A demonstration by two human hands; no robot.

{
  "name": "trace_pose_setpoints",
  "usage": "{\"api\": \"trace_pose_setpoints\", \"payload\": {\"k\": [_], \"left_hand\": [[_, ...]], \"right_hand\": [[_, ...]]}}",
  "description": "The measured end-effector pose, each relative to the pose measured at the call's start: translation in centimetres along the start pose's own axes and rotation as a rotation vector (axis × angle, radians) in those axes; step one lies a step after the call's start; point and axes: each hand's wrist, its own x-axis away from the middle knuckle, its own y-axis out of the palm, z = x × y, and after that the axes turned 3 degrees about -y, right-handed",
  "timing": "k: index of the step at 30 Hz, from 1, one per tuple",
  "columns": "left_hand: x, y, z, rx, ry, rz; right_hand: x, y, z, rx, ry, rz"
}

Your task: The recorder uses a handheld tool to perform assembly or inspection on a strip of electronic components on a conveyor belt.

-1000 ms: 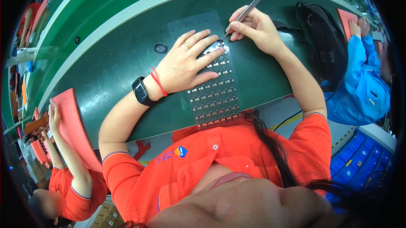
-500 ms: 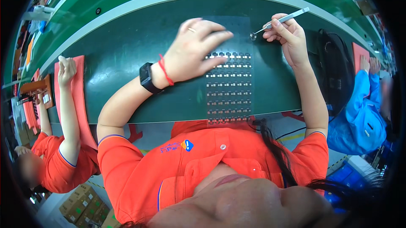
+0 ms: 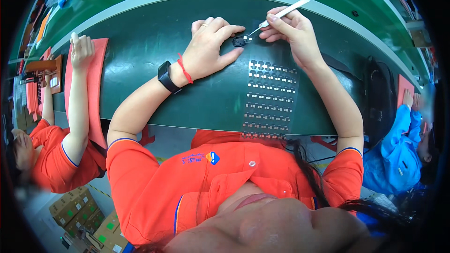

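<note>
My left hand (image 3: 208,49) rests on the green table, its thumb and index fingertips on either side of a small black oval part (image 3: 239,41). In my right hand (image 3: 293,30) is a pair of tweezers (image 3: 290,8), pinched between thumb and fingers and slanting down to the left. A tiny piece with a pale patch (image 3: 247,38) lies at the tweezer tips, over the right end of the oval part. Below the hands lies a clear sheet (image 3: 269,91) with rows of small dark pieces bearing pale squares. Whether the tweezers still grip the piece is too small to tell.
A black bag-like object (image 3: 377,96) stands at the table's right. A red mat (image 3: 99,75) lies at the left beside a co-worker's raised arm (image 3: 80,93). Another person in a blue garment (image 3: 398,147) sits on the right. Cardboard boxes (image 3: 77,211) are stacked lower left.
The tweezers have moved left with the small piece to the black oval part, which now shows beside my left hand. My left hand has shifted slightly left, off the sheet.
</note>
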Motion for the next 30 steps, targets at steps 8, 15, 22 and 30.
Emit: {"api": "trace_pose_setpoints", "payload": {"k": [8, 15, 22, 30], "left_hand": [[0.4, -0.2, -0.7, 0.133, -0.06, -0.053], [0.2, 0.0, -0.8, 0.152, -0.103, -0.075], [0.3, 0.0, -0.6, 0.143, -0.135, -0.048], [0.2, 0.0, -0.3, 0.119, -0.126, -0.035]], "right_hand": [[0.0, 0.9, 1.7, -0.002, -0.023, 0.05], [0.1, 1.1, 2.0, 0.019, -0.064, 0.04], [0.2, 1.7, 2.1, 0.052, -0.089, 0.02], [0.2, 1.6, 2.3, 0.082, -0.082, 0.028]]}}
